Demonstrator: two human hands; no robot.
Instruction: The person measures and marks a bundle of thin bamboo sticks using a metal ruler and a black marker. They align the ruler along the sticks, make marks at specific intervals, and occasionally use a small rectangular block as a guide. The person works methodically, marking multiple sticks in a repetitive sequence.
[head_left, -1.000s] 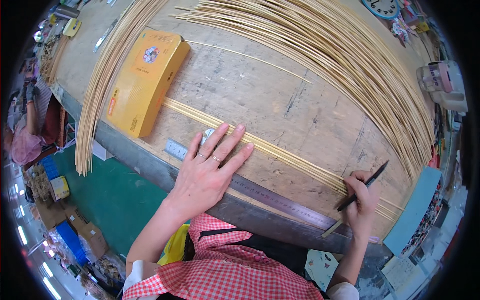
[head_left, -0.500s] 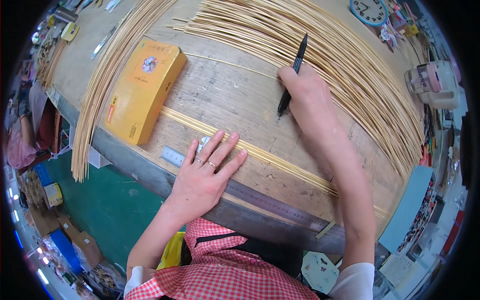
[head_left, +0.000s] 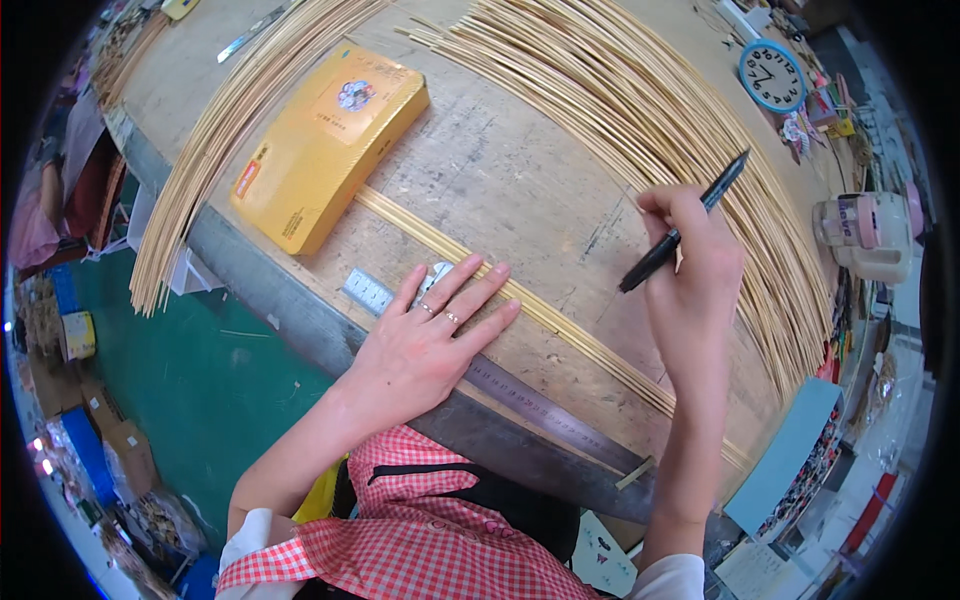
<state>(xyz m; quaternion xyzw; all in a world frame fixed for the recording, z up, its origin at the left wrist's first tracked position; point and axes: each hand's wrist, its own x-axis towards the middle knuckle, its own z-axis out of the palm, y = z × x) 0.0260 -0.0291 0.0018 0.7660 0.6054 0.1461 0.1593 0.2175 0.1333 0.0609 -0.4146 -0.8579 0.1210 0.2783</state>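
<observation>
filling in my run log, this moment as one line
left hand: on thin sticks | right hand: holding black pen | yellow box: at sticks' left end

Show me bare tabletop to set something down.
Mostly the wooden tabletop between the yellow box, the row of sticks, the right hand and the curved stick bundle. A narrow bare strip separates that row from the metal ruler, right of the left hand. Crowded: at the left hand, which spans ruler and sticks, and beside the blue-rimmed clock.
</observation>
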